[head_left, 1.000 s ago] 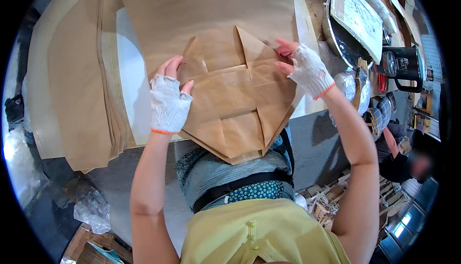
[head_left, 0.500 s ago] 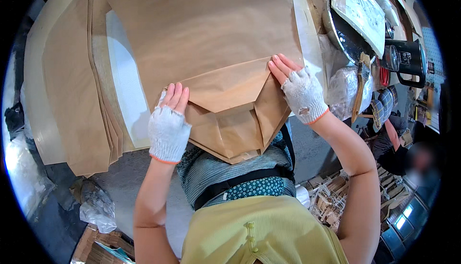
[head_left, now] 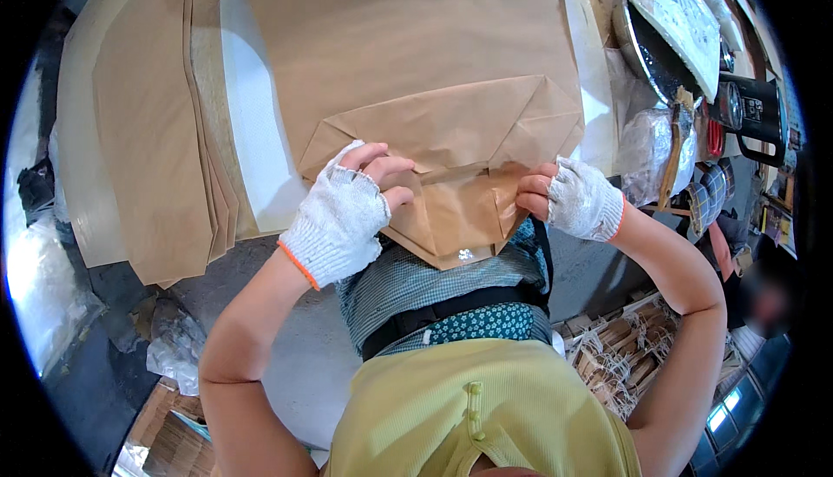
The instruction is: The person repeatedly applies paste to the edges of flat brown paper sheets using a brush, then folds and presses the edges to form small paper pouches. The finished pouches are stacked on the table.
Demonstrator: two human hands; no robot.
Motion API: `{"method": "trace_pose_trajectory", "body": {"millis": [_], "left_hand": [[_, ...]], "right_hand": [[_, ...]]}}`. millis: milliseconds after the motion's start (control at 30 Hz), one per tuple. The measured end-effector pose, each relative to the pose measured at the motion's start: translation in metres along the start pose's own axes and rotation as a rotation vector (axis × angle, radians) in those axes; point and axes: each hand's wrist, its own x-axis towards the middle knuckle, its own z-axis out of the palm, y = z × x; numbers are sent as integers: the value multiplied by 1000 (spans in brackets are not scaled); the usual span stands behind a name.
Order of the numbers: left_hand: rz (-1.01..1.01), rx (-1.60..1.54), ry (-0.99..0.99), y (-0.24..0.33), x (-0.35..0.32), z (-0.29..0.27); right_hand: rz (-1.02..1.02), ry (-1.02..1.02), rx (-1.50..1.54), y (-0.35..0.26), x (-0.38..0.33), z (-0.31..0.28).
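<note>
A large brown paper bag (head_left: 416, 52) lies flat on the table with its folded bottom end (head_left: 455, 208) hanging over the near edge toward me. My left hand (head_left: 343, 212), in a white fingerless knit glove, pinches the left flap of that folded bottom. My right hand (head_left: 573, 199), gloved the same way, grips the right flap between thumb and fingers. Both hands hold the paper at the table's near edge, just above my waist.
A stack of flat brown paper sheets (head_left: 147, 121) lies on the left over a white table surface (head_left: 256, 130). On the right sit a dark round tray (head_left: 659, 52), a black mug (head_left: 751, 113) and clear plastic wrapping (head_left: 642, 143). Bundles of paper handles (head_left: 616, 356) lie below right.
The bag has slid toward me and its bottom flaps have been folded inward. Both hands moved down from the bag's outer corners to the folded bottom at the table edge.
</note>
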Motion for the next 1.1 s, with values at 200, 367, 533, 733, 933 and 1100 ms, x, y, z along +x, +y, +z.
{"method": "trace_pose_trajectory", "body": {"millis": [200, 367, 533, 733, 933, 1100], "left_hand": [[-78, -133, 250, -17, 28, 13], [-239, 84, 601, -19, 46, 59], [-584, 274, 603, -3, 65, 60], [-497, 143, 687, 13, 93, 63], [-436, 13, 325, 25, 61, 59], [-377, 67, 390, 9, 37, 61]], "right_hand": [[452, 547, 474, 21, 57, -2], [647, 714, 165, 13, 78, 28], [712, 705, -19, 15, 84, 22], [947, 720, -20, 10, 112, 21], [768, 880, -33, 16, 105, 27], [352, 559, 8, -24, 131, 37]]}}
